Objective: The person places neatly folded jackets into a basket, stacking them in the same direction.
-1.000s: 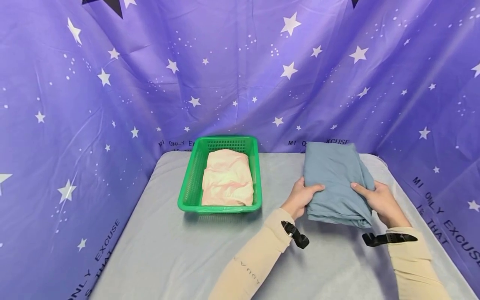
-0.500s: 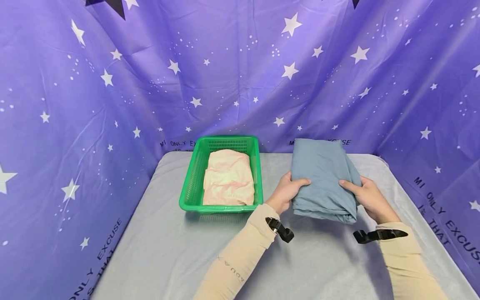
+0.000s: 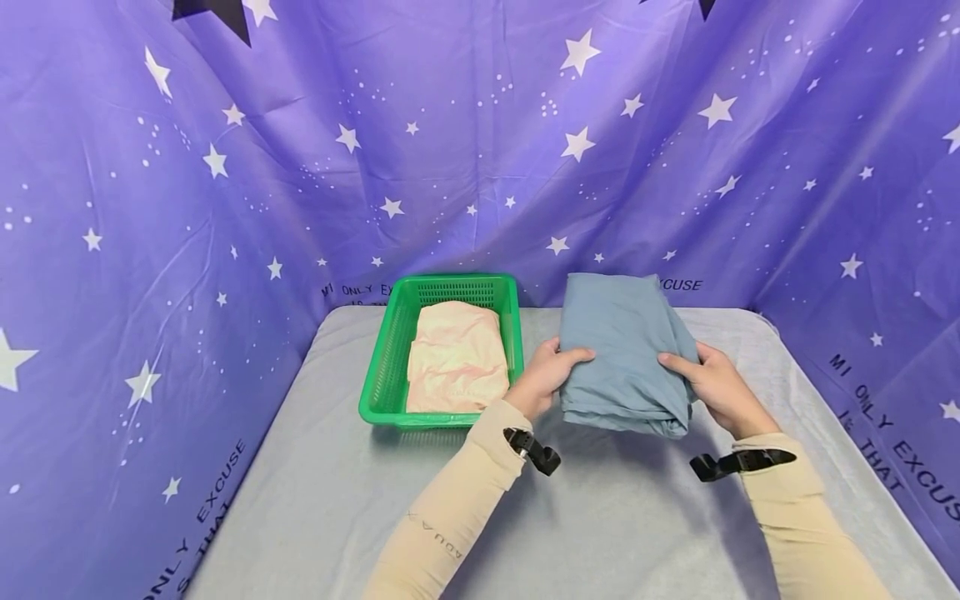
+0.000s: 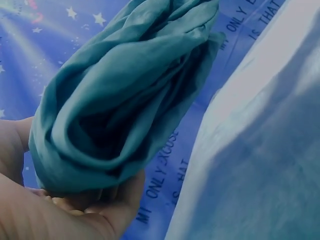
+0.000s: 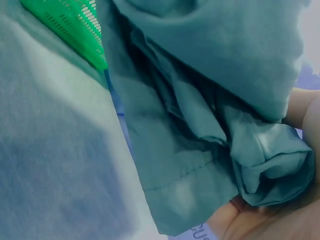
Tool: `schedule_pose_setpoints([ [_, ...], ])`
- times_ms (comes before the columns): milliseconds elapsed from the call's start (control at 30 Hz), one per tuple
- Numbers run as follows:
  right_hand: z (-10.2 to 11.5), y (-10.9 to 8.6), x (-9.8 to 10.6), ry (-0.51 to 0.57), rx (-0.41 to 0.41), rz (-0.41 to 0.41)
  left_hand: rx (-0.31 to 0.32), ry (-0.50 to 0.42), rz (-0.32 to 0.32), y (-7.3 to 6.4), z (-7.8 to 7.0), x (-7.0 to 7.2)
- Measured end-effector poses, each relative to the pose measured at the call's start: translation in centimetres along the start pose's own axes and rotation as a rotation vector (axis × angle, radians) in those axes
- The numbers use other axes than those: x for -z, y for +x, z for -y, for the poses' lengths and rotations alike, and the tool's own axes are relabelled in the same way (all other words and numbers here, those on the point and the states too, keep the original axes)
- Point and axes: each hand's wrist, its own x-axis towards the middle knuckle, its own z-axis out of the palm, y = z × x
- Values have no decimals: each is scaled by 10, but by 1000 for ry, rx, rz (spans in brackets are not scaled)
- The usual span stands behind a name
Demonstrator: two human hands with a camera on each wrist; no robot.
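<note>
Between my hands is a folded blue-grey cloth garment (image 3: 622, 350), raised over the table. My left hand (image 3: 546, 377) grips its left side, thumb on top and the other fingers beneath. On the opposite side my right hand (image 3: 720, 385) grips it the same way. In the left wrist view the rolled end of the garment (image 4: 115, 110) shows its layers, with fingers under it. The right wrist view shows a stitched hem on the garment (image 5: 185, 180) and a loose fold by the palm. To the left, a folded pale pink cloth (image 3: 457, 358) lies in a green basket (image 3: 381, 358).
The table (image 3: 315, 500) has a light grey-blue cover. Purple curtains (image 3: 450, 167) with white stars hang behind it and along both sides. The basket's right rim stands close to my left forearm.
Both hands have carried the folded garment leftward, closer to the green basket. The basket and pink cloth have stayed in place.
</note>
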Motion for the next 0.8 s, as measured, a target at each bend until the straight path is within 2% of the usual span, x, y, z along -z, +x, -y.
schedule_pose_setpoints([
  [400,19,12,-23,51,15,52,-3,39,-7,-7,-19,35],
  [533,27,16,-33,58,24,58,-23,26,-8,-10,-26,46],
  [733,38,23,-48,81,21,75,-21,-71,-21,-14,-37,61],
  [800,41,26,-53,96,21,82,-31,-66,-29,-15,-41,65],
])
